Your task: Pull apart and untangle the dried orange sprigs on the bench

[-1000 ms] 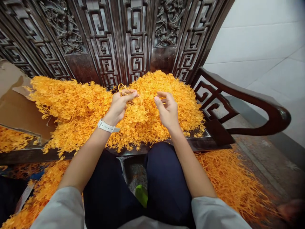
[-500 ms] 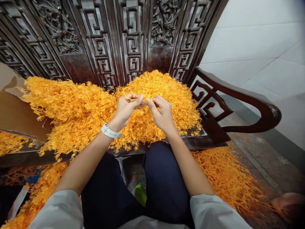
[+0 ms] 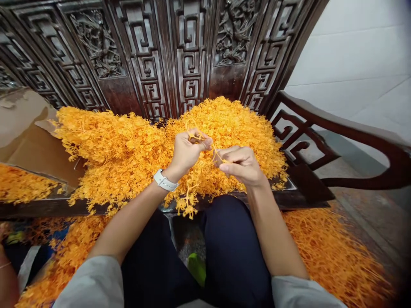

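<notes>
My left hand (image 3: 188,152), with a white watch band at its wrist, is closed on a thin orange plastic flower stem that loops above its fingers. My right hand (image 3: 243,166) pinches a piece of orange stem (image 3: 217,155) stretched between the two hands. A flowered sprig (image 3: 188,201) hangs below my left hand at the bench's front edge; whether it joins the held stem I cannot tell. Behind both hands lies a large heap of orange plastic flower sprigs (image 3: 115,139).
The heap lies on a dark carved wooden bench (image 3: 224,79) with a curved armrest (image 3: 353,128) at right. A cardboard sheet (image 3: 45,145) stands at left. More orange stems (image 3: 334,252) lie on the floor at both sides. Part of another person's arm (image 3: 7,273) shows at lower left.
My right hand has moved away from the left, down and to the right, with a stem now stretched between them. The whole view has shifted somewhat left, so things appear further right.
</notes>
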A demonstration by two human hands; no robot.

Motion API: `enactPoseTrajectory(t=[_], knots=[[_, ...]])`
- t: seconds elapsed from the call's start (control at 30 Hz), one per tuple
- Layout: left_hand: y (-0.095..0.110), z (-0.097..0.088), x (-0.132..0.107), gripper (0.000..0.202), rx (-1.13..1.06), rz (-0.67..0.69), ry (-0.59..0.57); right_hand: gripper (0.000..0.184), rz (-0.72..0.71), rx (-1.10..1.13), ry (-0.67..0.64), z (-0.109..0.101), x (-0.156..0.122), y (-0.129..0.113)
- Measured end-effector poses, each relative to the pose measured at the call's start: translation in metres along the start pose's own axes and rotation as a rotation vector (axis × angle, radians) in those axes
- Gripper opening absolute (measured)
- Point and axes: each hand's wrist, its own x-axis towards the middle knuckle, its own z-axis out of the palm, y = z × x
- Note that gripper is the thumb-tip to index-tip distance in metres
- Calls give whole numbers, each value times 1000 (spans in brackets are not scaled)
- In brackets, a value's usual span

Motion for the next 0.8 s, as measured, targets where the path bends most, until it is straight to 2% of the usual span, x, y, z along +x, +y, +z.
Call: enactPoseTrajectory(t=[0.1,0.17,0.2,0.27,0.3,0.33,0.37,0.43,0.47,0.53,0.6,0.63,0.7,0.8], knots=[[-11,1,3,33,50,43,-30,61,53,-132,-77,2,3,-17],[-19,-12,15,29,107,65,10,61,52,-151,-189,9,5,-39],[-23,-24,23,29,130,80,72,59,17,-100,-304,14,5,-52],[-25,-54,42,33,169,119,298,52,-58,48,-563,20,3,-71],[-24,-70,50,32,187,116,402,46,-65,92,-617,22,1,-74],[-21,-84,56,30,184,106,447,39,-48,100,-553,21,1,-73],[-17,-95,60,27,169,84,433,31,0,84,-372,18,0,-65],[-6,-102,58,21,99,22,346,16,166,69,156,10,1,-37],[-1,-100,54,20,55,-24,283,17,281,78,397,6,2,-19],[7,-88,43,18,-20,-127,167,38,482,70,667,0,4,12],[11,-73,33,16,-62,-208,82,48,519,-24,737,2,6,29],[12,-67,31,16,-74,-229,51,41,468,-97,731,6,8,30],[12,-58,27,17,-97,-243,-2,25,340,-268,655,17,10,21],[13,-46,23,20,-136,-253,-77,27,179,-563,495,28,13,3]])
